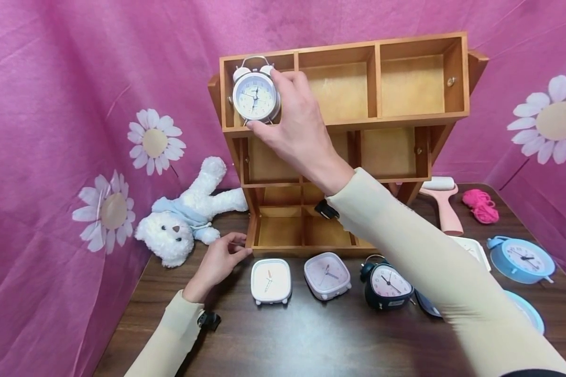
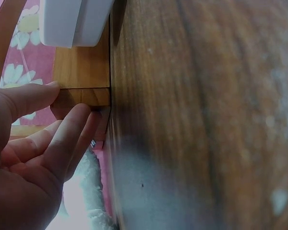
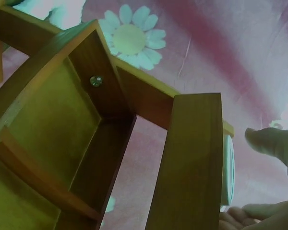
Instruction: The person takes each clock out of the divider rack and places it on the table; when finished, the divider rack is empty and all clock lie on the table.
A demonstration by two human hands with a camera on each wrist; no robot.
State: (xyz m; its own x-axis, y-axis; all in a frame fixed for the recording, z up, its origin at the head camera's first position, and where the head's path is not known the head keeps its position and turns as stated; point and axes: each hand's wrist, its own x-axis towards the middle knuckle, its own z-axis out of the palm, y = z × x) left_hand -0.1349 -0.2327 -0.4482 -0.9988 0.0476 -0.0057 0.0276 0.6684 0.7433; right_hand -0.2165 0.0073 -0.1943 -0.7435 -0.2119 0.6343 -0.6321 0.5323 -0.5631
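Observation:
A wooden shelf unit (image 1: 344,123) with tiered compartments stands on the table. In its upper left compartment is a white twin-bell alarm clock (image 1: 256,97). My right hand (image 1: 302,123) reaches up to this clock, fingertips at its right bell, thumb near its foot. In the right wrist view the thumb (image 3: 269,141) stands off the clock's rim (image 3: 228,170). My left hand (image 1: 219,262) pinches the lower left corner of the shelf unit (image 2: 81,98) between thumb and fingers. Just beside it, a white square clock (image 1: 271,281) sits on the table.
A pale square clock (image 1: 327,276), a dark clock (image 1: 388,287) and a blue clock (image 1: 523,260) sit along the table (image 1: 292,340). A white teddy bear (image 1: 172,235) lies at left. Pink yarn (image 1: 480,206) and a pink-handled roller (image 1: 445,207) lie at the back right.

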